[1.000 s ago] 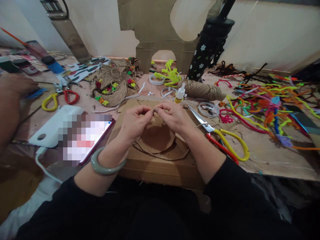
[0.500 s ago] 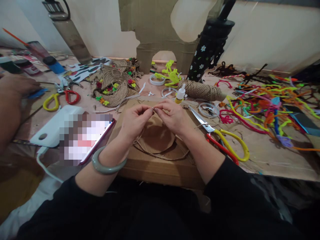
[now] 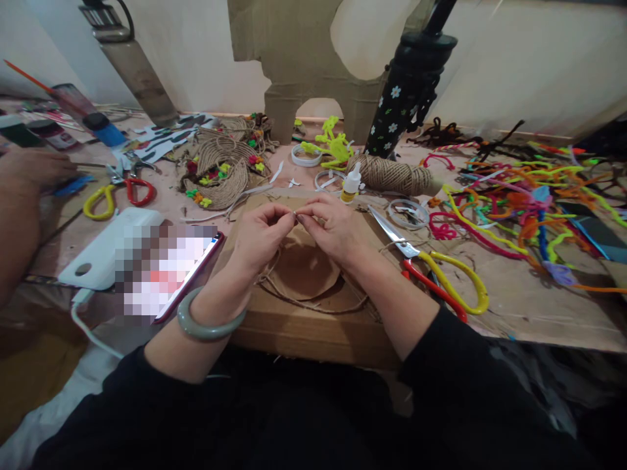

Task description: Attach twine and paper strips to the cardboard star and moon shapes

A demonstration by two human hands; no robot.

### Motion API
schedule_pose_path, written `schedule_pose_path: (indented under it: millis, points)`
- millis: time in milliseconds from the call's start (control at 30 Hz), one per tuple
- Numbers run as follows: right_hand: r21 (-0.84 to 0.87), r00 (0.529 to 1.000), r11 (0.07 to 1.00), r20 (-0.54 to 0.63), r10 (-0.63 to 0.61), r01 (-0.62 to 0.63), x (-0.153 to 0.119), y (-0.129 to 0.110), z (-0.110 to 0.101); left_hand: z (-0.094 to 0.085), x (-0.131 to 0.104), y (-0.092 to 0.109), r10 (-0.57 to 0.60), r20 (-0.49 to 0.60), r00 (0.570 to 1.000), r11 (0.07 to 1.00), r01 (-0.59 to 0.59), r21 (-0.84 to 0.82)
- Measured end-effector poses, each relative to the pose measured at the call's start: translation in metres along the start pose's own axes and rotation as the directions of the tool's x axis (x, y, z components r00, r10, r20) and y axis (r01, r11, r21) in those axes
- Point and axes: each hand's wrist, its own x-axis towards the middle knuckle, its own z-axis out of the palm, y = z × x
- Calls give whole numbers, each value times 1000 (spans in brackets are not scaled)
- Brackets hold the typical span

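My left hand (image 3: 264, 235) and my right hand (image 3: 328, 228) meet fingertip to fingertip, both pinched. What lies between the fingertips is too small to make out; it may be the end of the twine. Below them a loop of brown twine (image 3: 318, 308) lies around a round cardboard piece (image 3: 306, 269) on a cardboard box (image 3: 313, 336). Just beyond my right hand stands a small glue bottle (image 3: 351, 184). Scissors with red and yellow handles (image 3: 409, 251) lie open to the right of my right hand.
A phone (image 3: 171, 277) and a white power bank (image 3: 112, 248) lie at left, near pliers (image 3: 122, 189) and another person's hand (image 3: 42, 168). Behind are a twine spool (image 3: 392, 175), tape rings and two tall bottles. Colourful pipe cleaners (image 3: 519, 209) spread at right.
The whole view has shifted slightly. My fingertips remain together, with both hands a touch lower and further left over the cardboard.
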Motion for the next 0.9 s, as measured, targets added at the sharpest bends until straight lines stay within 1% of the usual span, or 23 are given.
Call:
schedule_pose_path:
  millis: [200,467,633,767,900]
  points:
    - [49,997,996,43,69,-71,1,-5,-6,-1,-1,0,6,21,1000,1000,-6,-7]
    - [73,995,993,41,93,-96,1,-3,-5,-1,-1,0,8,51,999,1000,-8,16]
    - [110,988,982,46,150,-154,2,-4,-5,-1,-2,1,8,56,998,1000,-10,21]
    - [131,984,977,86,159,-169,3,-5,-9,-1,-3,3,18,57,998,999,-20,42]
    - [123,979,977,128,159,-175,5,-2,-13,-1,-4,5,26,81,996,996,-33,80]
